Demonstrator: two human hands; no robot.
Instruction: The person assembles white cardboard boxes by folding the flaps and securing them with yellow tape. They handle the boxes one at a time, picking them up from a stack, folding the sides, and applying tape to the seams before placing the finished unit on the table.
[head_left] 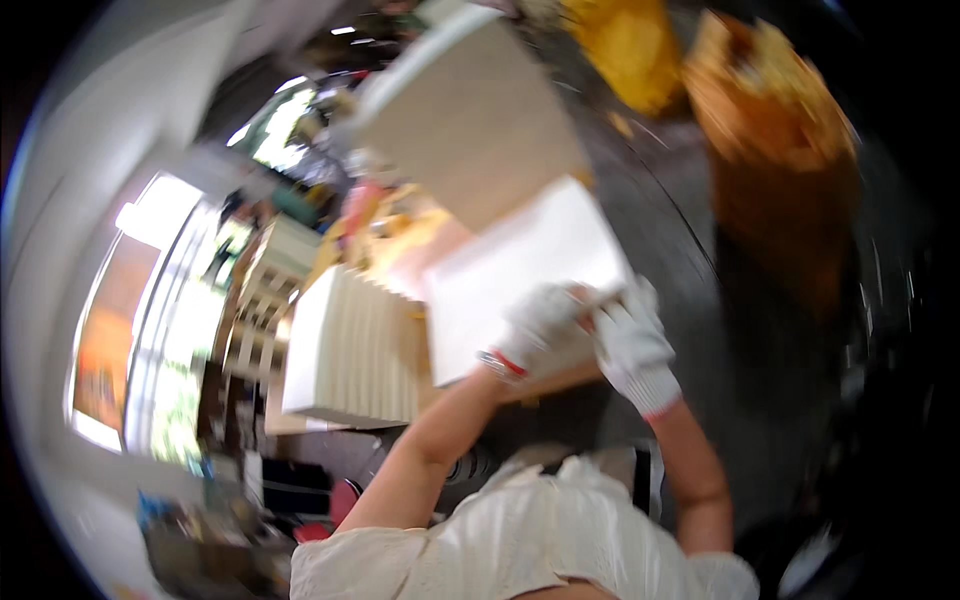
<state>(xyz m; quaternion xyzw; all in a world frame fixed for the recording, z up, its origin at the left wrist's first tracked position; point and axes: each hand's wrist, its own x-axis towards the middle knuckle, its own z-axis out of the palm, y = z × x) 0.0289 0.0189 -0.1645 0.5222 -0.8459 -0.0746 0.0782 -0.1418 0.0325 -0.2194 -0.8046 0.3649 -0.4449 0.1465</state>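
In front of me a white rectangular panel (530,250) lies tilted on a wooden work table. My left hand (540,322), in a white knit glove with bare fingertips showing, is over the panel near its right edge, fingers curled together. Close beside it, at the panel's right edge, is my gloved right hand (634,342), its fingers bent toward the left fingertips. Anything between the fingers is too blurred to make out. To the left, several white panels (350,350) stand in a tight row. A large pale panel (475,125) rises behind the flat one.
A brown paper sack (775,110), open at the top, stands at the far right beside a yellow bag (630,50) on the dark floor (690,190). Past the row of panels are stacked pale box-like pieces (262,300) near a bright window (180,310).
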